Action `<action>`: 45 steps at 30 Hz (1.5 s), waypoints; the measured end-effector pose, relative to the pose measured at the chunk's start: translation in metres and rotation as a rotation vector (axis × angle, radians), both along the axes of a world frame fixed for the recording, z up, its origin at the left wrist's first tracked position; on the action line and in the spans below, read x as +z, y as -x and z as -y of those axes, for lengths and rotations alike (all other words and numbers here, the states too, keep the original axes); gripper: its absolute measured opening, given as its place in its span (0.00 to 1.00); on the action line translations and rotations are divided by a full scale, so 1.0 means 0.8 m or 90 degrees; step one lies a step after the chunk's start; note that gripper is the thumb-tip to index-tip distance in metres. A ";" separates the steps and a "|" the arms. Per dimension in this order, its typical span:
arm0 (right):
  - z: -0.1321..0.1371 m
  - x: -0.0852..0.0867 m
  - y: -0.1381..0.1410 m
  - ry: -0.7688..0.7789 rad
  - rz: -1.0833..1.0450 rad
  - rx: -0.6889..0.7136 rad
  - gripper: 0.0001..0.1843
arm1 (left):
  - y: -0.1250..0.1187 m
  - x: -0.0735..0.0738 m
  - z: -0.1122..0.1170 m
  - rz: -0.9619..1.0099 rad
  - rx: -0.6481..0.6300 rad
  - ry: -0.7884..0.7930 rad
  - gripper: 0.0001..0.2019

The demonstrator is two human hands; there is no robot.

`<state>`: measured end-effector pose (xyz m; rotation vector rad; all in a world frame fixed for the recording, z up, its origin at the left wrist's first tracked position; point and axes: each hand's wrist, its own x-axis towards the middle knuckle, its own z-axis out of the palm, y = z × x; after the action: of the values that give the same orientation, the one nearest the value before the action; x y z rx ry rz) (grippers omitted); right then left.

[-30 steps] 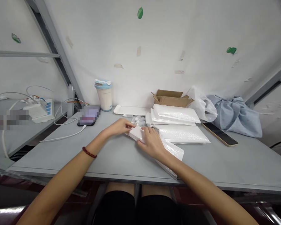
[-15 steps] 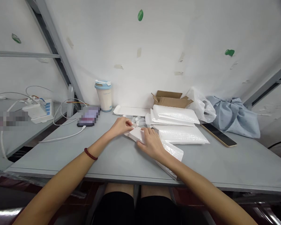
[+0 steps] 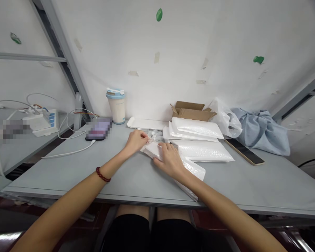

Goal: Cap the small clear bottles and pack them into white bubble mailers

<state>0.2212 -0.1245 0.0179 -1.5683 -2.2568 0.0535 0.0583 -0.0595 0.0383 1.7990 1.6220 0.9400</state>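
A white bubble mailer [image 3: 194, 170] lies slantwise on the desk, its near end close to the front edge. Across its middle rests my right hand [image 3: 170, 159], fingers over the top and thumb along the left side, closed on it. My left hand [image 3: 137, 141], with a red bead bracelet at the wrist, pinches at the mailer's far end, near the flap. Exactly which part the fingertips hold is too small to make out. Just beyond them lie several small clear plastic pieces [image 3: 155, 134], partly hidden.
Behind my right hand are stacked white bubble mailers [image 3: 199, 129], a cardboard box [image 3: 190, 111] and a white plastic bag [image 3: 227, 120]. A phone [image 3: 244, 151] and blue cloth bundle [image 3: 262, 131] lie right. Left stand a cup [image 3: 117, 106] and a charging phone [image 3: 98, 129]. Another flat white piece [image 3: 149, 123] lies by the wall.
My left hand has shifted very slightly, still pinching at the mailer's far end, where the flap sits a little differently. My right hand stays in place on the mailer. The view has tilted slightly.
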 end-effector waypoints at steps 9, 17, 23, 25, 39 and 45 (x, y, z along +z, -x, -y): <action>0.002 0.003 0.000 0.009 -0.002 0.003 0.25 | 0.000 -0.003 0.000 -0.034 -0.105 0.040 0.13; 0.003 0.003 0.000 0.003 0.004 0.014 0.25 | 0.002 0.007 0.011 0.286 -0.217 0.368 0.23; 0.003 0.003 0.000 0.014 0.009 0.013 0.26 | 0.011 0.008 0.002 0.259 -0.266 0.350 0.24; 0.003 0.003 0.000 0.015 0.004 0.011 0.26 | 0.013 0.007 -0.002 0.196 -0.190 0.272 0.22; 0.001 0.003 0.001 0.022 0.009 0.000 0.26 | 0.003 0.006 0.009 0.061 -0.231 0.162 0.24; 0.000 0.001 0.000 0.008 0.007 0.001 0.26 | 0.008 0.012 0.012 0.077 -0.324 0.215 0.22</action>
<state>0.2211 -0.1244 0.0184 -1.5779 -2.2706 0.0592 0.0522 -0.0690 0.0477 1.7496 1.0872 0.4965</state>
